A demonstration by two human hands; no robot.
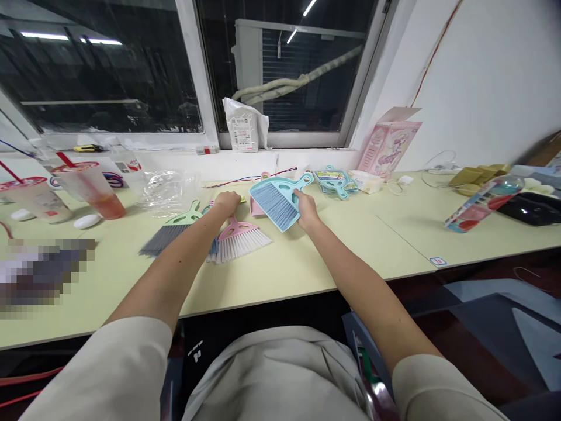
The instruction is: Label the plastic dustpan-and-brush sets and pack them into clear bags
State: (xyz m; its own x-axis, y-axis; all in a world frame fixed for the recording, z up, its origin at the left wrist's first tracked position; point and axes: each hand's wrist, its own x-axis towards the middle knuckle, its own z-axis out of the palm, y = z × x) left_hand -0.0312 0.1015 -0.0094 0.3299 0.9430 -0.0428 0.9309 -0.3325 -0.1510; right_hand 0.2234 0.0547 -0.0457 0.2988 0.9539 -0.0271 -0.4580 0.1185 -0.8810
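Brush-and-dustpan set of pale-blue plastic [276, 202], slanting upper right mid-frame, left of the right hand [308, 211] pinching it; left hand [228, 203], fingers hidden, cannot tell

We've got a pale yellow table [372, 202] from 9 to 3 o'clock, seam at 3. Dark window panes [100, 70] at 10 and 12, white frame post [190, 47] at 11. Strip lights [44, 36] show in the glass. We see white wall [495, 82] at 2, thin brown cable [438, 48] up it. Grey-blue chair [495, 327] at 4.
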